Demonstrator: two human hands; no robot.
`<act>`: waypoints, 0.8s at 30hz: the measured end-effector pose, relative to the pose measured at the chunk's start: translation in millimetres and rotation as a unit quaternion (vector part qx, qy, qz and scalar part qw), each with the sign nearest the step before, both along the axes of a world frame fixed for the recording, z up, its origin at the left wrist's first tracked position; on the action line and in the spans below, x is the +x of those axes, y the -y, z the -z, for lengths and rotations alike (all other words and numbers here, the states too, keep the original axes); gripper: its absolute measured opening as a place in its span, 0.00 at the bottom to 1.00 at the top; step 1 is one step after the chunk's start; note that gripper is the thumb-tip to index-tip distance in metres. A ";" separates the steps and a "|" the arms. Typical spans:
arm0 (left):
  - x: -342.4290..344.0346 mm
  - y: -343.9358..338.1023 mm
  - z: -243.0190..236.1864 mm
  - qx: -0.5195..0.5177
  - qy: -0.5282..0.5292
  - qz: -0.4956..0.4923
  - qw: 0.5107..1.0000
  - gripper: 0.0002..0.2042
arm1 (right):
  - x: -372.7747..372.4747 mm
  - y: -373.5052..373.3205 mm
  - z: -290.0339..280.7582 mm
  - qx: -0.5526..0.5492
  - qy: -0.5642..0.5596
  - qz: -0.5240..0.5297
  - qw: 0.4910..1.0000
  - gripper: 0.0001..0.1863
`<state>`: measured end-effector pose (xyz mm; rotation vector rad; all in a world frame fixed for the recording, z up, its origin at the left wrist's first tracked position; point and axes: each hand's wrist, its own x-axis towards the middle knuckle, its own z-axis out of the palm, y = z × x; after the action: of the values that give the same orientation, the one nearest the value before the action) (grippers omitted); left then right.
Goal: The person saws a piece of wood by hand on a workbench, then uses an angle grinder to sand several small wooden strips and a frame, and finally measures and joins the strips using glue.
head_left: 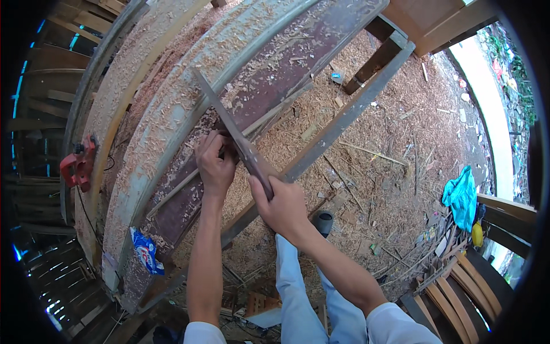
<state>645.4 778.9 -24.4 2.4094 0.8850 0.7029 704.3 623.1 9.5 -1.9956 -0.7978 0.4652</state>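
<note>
My right hand (281, 203) is closed around the handle of a long-bladed hand tool (220, 109). Its narrow dark blade points up and to the left; I cannot tell whether it is a saw or a machete. Beside the blade, my left hand (215, 163) has its fingers curled on a thin wooden strip (177, 192). This strip runs slantwise along a dark reddish plank (275, 66) strewn with shavings. The blade crosses over the strip just right of my left fingers. Part of the strip is hidden under that hand.
A pale curved board (157, 129) covered in shavings lies left of the plank. A red power tool (80, 163) with a cord rests at the far left, a blue packet (146, 252) lower down. A grey beam (338, 129) runs on the right; a turquoise bag (461, 195) hangs farther right.
</note>
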 end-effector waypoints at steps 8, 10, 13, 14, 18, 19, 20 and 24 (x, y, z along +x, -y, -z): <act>-1.2 -6.3 7.0 0.021 0.036 -0.037 0.998 0.05 | -17.9 59.0 -4.2 -0.019 -0.056 0.023 0.998 0.20; 0.1 -4.6 8.6 0.033 0.036 -0.046 0.998 0.05 | -6.8 62.5 -8.9 -0.020 -0.036 0.003 0.999 0.21; -1.5 -3.8 8.4 0.025 0.035 -0.038 0.998 0.05 | -0.6 85.8 -12.7 -0.039 -0.064 -0.012 0.997 0.20; -2.2 -4.0 7.5 0.029 0.036 -0.037 0.998 0.05 | -0.5 93.5 -12.0 -0.055 -0.075 -0.020 0.995 0.20; -2.6 -0.3 7.1 0.007 0.061 -0.053 0.997 0.04 | -6.6 151.2 -14.7 -0.076 -0.129 -0.022 0.988 0.16; -1.1 -0.8 4.6 0.000 0.072 -0.049 0.996 0.05 | -4.2 165.2 -22.7 -0.076 -0.141 -0.024 0.987 0.16; 0.6 -2.4 2.8 0.003 0.072 -0.059 0.996 0.05 | -5.5 176.4 -24.6 -0.075 -0.140 -0.034 0.987 0.16; 2.1 -0.7 0.2 0.026 0.067 -0.049 0.996 0.05 | -1.4 162.5 -32.2 -0.016 -0.192 0.010 0.981 0.19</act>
<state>647.5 779.6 -24.6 2.3436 0.9449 0.9237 703.0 460.6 41.6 -1.8586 -0.5300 0.8251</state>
